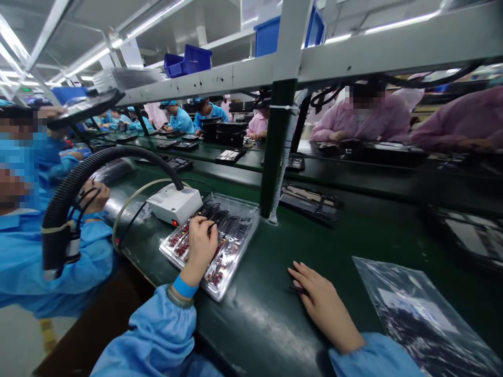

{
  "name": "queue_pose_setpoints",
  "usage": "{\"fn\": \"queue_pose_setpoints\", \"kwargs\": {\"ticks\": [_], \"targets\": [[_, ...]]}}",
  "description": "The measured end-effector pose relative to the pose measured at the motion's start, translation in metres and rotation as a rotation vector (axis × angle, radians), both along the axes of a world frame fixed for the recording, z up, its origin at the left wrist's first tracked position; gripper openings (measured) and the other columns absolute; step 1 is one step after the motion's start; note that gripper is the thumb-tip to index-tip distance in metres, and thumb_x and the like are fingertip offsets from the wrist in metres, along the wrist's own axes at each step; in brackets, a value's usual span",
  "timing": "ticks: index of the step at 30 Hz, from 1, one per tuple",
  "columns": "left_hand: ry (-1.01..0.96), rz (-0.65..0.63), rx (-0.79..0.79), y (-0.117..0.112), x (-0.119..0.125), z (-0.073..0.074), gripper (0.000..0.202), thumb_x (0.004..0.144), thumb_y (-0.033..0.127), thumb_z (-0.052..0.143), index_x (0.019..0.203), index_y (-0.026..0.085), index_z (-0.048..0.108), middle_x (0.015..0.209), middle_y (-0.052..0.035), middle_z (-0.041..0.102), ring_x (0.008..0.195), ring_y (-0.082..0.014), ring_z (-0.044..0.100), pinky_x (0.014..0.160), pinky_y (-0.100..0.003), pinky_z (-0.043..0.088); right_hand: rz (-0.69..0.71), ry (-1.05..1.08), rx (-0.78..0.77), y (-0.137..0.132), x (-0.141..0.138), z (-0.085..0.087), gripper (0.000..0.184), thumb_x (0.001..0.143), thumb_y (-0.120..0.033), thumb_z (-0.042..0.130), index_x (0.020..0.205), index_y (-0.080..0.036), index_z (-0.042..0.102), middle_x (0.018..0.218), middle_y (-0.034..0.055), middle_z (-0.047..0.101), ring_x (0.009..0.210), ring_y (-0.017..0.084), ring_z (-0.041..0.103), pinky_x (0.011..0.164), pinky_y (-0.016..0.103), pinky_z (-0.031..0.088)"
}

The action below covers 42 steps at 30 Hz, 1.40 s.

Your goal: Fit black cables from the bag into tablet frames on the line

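My left hand [201,248], with a blue band at the wrist, is over a clear plastic tray [247,230]. Its fingers are curled together, and a small black part [212,229] shows between thumb and forefinger. Rows of small flex-cable parts [218,272] with dark, red and gold bits lie in the tray. To the right, my right hand [324,301] rests low over the green bench, palm down. A thin black tool [297,289] sticks out from under its thumb; the hand hides the rest, so its kind is unclear.
Behind the tray stands a white box [175,204] with a red light, and a black corrugated hose [98,157] arches leftward. A post [277,152] rises from the bench [259,314]. A clear bag [416,309] lies right. A co-worker's blue sleeve [90,256] is at left.
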<state>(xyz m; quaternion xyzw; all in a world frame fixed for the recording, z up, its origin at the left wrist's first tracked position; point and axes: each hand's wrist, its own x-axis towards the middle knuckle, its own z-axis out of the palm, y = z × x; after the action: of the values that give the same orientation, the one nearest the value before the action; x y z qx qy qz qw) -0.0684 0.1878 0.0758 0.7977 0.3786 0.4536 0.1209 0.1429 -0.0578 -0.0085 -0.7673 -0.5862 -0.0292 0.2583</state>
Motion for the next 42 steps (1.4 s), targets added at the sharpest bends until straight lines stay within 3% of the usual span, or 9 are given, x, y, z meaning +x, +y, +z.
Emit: {"fn": "queue_pose_setpoints", "kwargs": {"ticks": [4, 9, 15, 19, 22, 27, 30, 34, 42], "targets": [[-0.197, -0.035, -0.161, 0.005, 0.000, 0.004, 0.017, 0.082, 0.032, 0.055, 0.081, 0.016, 0.061, 0.111, -0.0130, 0.053, 0.109, -0.0251, 0.054, 0.095, -0.044, 0.045, 0.004, 0.005, -0.020, 0.000, -0.001, 0.003, 0.039, 0.088, -0.020, 0.041, 0.121, -0.019, 0.063, 0.134, 0.0095, 0.056, 0.126, 0.028, 0.049, 0.097, 0.050, 0.046], [-0.330, -0.229, -0.532, -0.004, 0.001, 0.018, 0.034, 0.080, 0.045, 0.057, 0.088, 0.013, 0.063, 0.094, -0.0117, 0.066, 0.089, -0.0222, 0.064, 0.083, -0.040, 0.051, -0.004, 0.004, -0.005, -0.001, -0.001, 0.003, 0.039, 0.089, -0.019, 0.041, 0.121, -0.019, 0.062, 0.133, 0.0099, 0.057, 0.126, 0.027, 0.049, 0.098, 0.049, 0.045], [-0.386, -0.644, -1.087, -0.069, 0.016, 0.037, 0.034, 0.075, 0.044, 0.067, 0.082, 0.011, 0.066, 0.071, -0.0078, 0.067, 0.064, -0.0144, 0.062, 0.064, -0.029, 0.051, 0.010, -0.007, 0.052, -0.001, -0.004, 0.006, 0.036, 0.089, -0.018, 0.042, 0.117, -0.019, 0.064, 0.131, 0.0106, 0.059, 0.123, 0.027, 0.052, 0.096, 0.048, 0.046], [-0.394, -0.850, -1.481, -0.120, 0.042, 0.025, 0.031, 0.070, 0.037, 0.075, 0.087, 0.013, 0.063, 0.078, -0.0044, 0.066, 0.054, -0.0062, 0.053, 0.055, -0.021, 0.043, -0.051, 0.013, 0.204, -0.005, -0.013, 0.026, 0.029, 0.092, -0.020, 0.039, 0.106, -0.020, 0.065, 0.110, 0.0101, 0.069, 0.100, 0.023, 0.065, 0.083, 0.037, 0.053], [-0.312, -0.795, -1.447, -0.141, 0.061, 0.004, 0.034, 0.071, 0.040, 0.070, 0.088, 0.013, 0.060, 0.084, -0.0043, 0.065, 0.048, -0.0037, 0.047, 0.048, -0.019, 0.035, -0.101, 0.023, 0.344, -0.009, -0.023, 0.043, 0.022, 0.095, -0.023, 0.043, 0.099, -0.019, 0.064, 0.087, 0.0062, 0.071, 0.078, 0.017, 0.068, 0.070, 0.027, 0.053], [-0.131, -0.732, -1.193, -0.142, 0.069, -0.021, 0.032, 0.079, 0.046, 0.056, 0.085, 0.015, 0.056, 0.068, 0.0018, 0.057, 0.044, -0.0056, 0.042, 0.045, -0.020, 0.033, -0.050, -0.074, 0.388, -0.007, -0.035, 0.051, 0.019, 0.094, -0.022, 0.049, 0.106, -0.016, 0.063, 0.091, 0.0081, 0.070, 0.080, 0.017, 0.068, 0.071, 0.024, 0.052], [-0.054, -0.702, -0.987, -0.140, 0.065, -0.024, 0.025, 0.085, 0.041, 0.049, 0.086, 0.017, 0.057, 0.062, 0.0031, 0.055, 0.049, -0.0095, 0.047, 0.049, -0.022, 0.038, -0.016, -0.088, 0.362, -0.004, -0.039, 0.051, 0.020, 0.095, -0.021, 0.048, 0.106, -0.017, 0.064, 0.094, 0.0080, 0.071, 0.084, 0.017, 0.068, 0.075, 0.025, 0.052], [0.021, -0.678, -0.725, -0.142, 0.061, -0.025, 0.017, 0.090, 0.029, 0.044, 0.092, 0.021, 0.059, 0.083, -0.0010, 0.066, 0.074, -0.0140, 0.060, 0.069, -0.026, 0.046, -0.017, -0.092, 0.370, -0.003, -0.044, 0.053, 0.020, 0.095, -0.018, 0.045, 0.100, -0.018, 0.065, 0.091, 0.0071, 0.071, 0.082, 0.016, 0.067, 0.074, 0.025, 0.052], [0.163, -0.709, -0.535, -0.142, 0.058, -0.025, 0.020, 0.093, 0.021, 0.040, 0.098, 0.022, 0.059, 0.093, -0.0040, 0.068, 0.084, -0.0166, 0.064, 0.076, -0.027, 0.049, -0.044, -0.143, 0.354, -0.002, -0.047, 0.051, 0.017, 0.095, -0.017, 0.046, 0.100, -0.017, 0.063, 0.088, 0.0066, 0.071, 0.080, 0.016, 0.067, 0.073, 0.025, 0.052]]}}
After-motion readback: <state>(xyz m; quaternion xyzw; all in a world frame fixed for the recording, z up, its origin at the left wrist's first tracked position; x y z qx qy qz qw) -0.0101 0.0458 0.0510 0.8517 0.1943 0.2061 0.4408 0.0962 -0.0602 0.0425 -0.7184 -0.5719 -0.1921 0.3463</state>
